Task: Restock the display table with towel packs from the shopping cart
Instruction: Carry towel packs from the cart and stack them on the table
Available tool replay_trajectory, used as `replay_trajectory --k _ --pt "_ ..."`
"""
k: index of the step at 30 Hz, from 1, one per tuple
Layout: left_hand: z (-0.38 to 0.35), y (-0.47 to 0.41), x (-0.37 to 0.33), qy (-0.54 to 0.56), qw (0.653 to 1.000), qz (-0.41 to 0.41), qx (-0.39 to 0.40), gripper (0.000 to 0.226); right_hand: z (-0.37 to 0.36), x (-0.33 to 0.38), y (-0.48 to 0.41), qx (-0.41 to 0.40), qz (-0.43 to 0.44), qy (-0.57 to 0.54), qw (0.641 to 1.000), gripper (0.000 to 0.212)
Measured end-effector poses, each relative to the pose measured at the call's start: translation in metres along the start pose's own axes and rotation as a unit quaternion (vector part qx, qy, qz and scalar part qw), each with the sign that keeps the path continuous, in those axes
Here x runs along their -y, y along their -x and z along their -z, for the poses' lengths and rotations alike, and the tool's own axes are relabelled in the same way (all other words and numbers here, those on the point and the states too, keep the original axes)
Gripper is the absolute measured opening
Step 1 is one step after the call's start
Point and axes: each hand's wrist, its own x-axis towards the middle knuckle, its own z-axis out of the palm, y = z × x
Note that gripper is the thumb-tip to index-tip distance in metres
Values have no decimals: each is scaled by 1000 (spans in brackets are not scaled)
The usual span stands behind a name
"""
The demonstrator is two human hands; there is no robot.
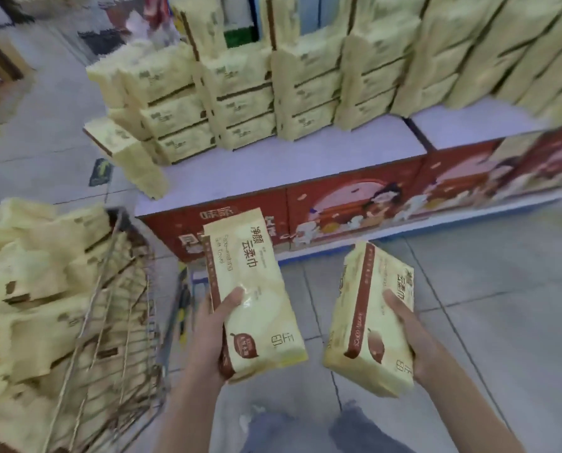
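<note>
The left hand (pixel 211 333) has its grip round the left pack (pixel 256 289) (perhaps two, stacked) and the right hand (pixel 415 338) round the right pack (pixel 366 322), both above the floor (pixel 485 289) between cart (pixel 108 256) and counter (pixel 305 161), so lay each flat on the bare counter front, squared against the stacks (pixel 247 103).

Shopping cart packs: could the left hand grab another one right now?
Probably not yet. The shopping cart stands close on that side, its piled towel packs uncovered, so the way looks free. But the left hand already grips a cream towel pack, leaving no spare fingers.
</note>
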Motion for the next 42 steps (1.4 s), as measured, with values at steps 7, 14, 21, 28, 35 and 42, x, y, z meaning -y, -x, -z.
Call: replay_trajectory --k 7,14,21,28,35,42 --pt "-127 0 70 -65 989 77 112 44 150 1 43 -108 50 -155 981 66" --pt "-206 -11 105 -122 976 108 144 52 226 33 43 -161 73 -238 955 68" --pt "-268 -61 126 -138 973 140 123 47 273 107 -12 -188 91 -237 949 57" --pt "-391 -127 133 -140 967 164 139 61 322 198 -60 -173 88 -259 946 59" --pt "-529 -183 128 -167 952 157 203 69 375 252 -83 -188 84 -303 930 59" --pt "-648 -230 152 -195 951 132 201 75 443 315 -133 -184 67 -329 924 59"
